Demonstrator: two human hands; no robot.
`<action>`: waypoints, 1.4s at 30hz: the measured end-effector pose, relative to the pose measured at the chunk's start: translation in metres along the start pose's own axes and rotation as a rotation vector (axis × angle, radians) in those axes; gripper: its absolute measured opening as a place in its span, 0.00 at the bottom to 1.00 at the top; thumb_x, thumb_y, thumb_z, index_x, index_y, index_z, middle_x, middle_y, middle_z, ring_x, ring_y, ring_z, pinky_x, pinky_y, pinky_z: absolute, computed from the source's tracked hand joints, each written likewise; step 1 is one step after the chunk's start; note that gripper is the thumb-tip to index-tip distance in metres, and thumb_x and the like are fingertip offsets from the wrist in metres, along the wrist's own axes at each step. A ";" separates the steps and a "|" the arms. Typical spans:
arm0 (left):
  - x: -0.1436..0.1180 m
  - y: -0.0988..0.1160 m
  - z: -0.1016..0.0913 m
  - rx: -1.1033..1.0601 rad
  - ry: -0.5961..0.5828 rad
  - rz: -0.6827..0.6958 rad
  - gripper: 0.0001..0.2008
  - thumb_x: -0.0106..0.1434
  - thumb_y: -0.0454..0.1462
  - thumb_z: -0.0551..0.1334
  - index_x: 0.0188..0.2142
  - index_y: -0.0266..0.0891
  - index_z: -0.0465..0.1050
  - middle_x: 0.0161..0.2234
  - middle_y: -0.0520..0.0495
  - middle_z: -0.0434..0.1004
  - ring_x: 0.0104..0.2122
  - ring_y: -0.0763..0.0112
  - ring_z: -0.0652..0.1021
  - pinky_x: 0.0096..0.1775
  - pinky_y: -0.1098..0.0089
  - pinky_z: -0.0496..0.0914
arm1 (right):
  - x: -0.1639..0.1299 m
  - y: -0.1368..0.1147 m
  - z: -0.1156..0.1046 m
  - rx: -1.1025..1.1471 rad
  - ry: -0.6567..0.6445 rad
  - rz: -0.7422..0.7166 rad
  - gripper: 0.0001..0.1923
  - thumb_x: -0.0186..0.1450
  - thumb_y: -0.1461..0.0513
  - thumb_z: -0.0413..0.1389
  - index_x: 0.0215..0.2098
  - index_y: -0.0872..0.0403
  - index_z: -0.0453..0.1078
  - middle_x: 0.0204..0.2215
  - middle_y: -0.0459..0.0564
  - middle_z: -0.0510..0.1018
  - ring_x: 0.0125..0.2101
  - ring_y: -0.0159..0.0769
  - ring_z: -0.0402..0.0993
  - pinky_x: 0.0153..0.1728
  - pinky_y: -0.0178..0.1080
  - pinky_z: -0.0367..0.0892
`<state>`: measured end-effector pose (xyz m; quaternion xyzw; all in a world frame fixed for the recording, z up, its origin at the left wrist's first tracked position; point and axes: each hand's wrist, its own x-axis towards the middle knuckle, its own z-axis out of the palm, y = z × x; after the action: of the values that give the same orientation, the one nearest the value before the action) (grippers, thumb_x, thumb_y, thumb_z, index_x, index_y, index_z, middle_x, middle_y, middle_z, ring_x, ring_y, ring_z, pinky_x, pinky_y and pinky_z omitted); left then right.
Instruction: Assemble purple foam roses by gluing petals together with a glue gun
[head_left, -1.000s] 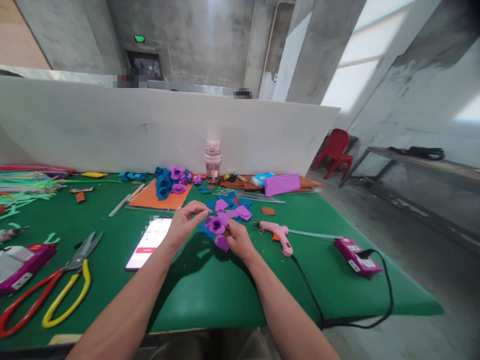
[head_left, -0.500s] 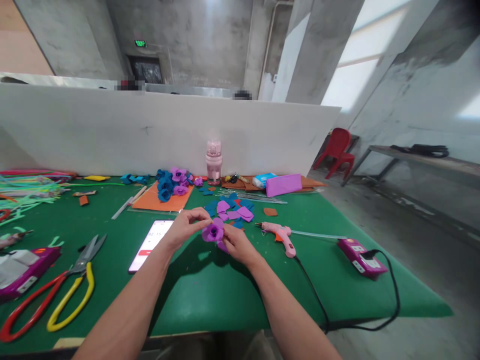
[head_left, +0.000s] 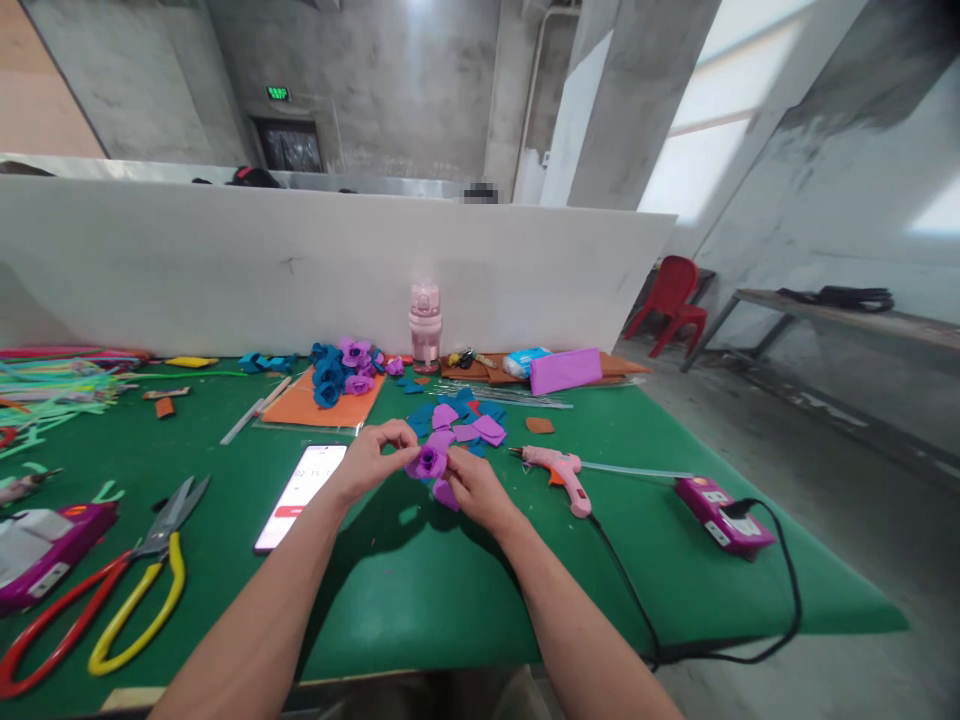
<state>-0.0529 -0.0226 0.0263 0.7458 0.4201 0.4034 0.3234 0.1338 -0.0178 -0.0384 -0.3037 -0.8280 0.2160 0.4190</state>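
Note:
A small purple foam flower (head_left: 430, 461) is held between both hands just above the green table (head_left: 420, 590). My left hand (head_left: 373, 459) pinches the flower's left side with thumb and fingers. From below and to the right, my right hand (head_left: 472, 488) grips it, a loose purple petal (head_left: 444, 492) sticking out under the fingers. Behind the hands lie cut purple and blue petals (head_left: 465, 422). A pink glue gun (head_left: 559, 470) rests on the table just right of my right hand.
A phone (head_left: 300, 482) lies left of my left hand. Yellow and red scissors (head_left: 127, 590) sit at the near left. Finished blue and purple flowers (head_left: 341, 366) lie on an orange sheet. A pink bottle (head_left: 425, 324) stands by the white partition. A purple power strip (head_left: 721, 513) is at the right.
The flower has been lifted slightly and turned between the hands, and my left fingers have closed onto its edge. The view has shifted a little.

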 end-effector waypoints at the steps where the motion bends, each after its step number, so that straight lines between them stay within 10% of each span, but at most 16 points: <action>1: 0.000 0.000 0.000 0.023 0.016 0.017 0.09 0.55 0.39 0.61 0.21 0.38 0.68 0.26 0.49 0.70 0.30 0.70 0.70 0.36 0.69 0.64 | 0.000 0.000 0.000 -0.001 0.006 0.000 0.09 0.62 0.69 0.45 0.31 0.55 0.66 0.27 0.47 0.70 0.29 0.32 0.63 0.33 0.33 0.59; 23: 0.000 0.000 0.003 -0.169 0.176 -0.018 0.09 0.54 0.42 0.63 0.24 0.38 0.73 0.28 0.47 0.71 0.31 0.69 0.71 0.34 0.69 0.65 | 0.001 -0.002 0.001 0.107 0.043 0.028 0.10 0.64 0.65 0.46 0.31 0.55 0.69 0.27 0.48 0.73 0.29 0.32 0.67 0.32 0.33 0.62; 35: 0.000 -0.006 0.012 0.176 0.405 0.212 0.04 0.56 0.39 0.61 0.28 0.41 0.72 0.31 0.48 0.73 0.36 0.67 0.72 0.42 0.65 0.65 | 0.006 0.003 0.015 0.743 0.211 0.561 0.14 0.55 0.52 0.58 0.27 0.56 0.70 0.23 0.47 0.75 0.17 0.27 0.67 0.20 0.32 0.64; 42: -0.001 0.000 0.016 0.364 0.404 0.297 0.05 0.56 0.39 0.62 0.32 0.43 0.75 0.31 0.47 0.75 0.38 0.65 0.72 0.42 0.64 0.65 | 0.007 -0.009 0.009 0.899 0.114 0.601 0.16 0.52 0.52 0.60 0.26 0.58 0.71 0.19 0.46 0.75 0.15 0.23 0.65 0.18 0.29 0.61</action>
<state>-0.0398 -0.0255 0.0183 0.7495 0.4276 0.5044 0.0320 0.1206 -0.0204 -0.0339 -0.3291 -0.5067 0.6421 0.4718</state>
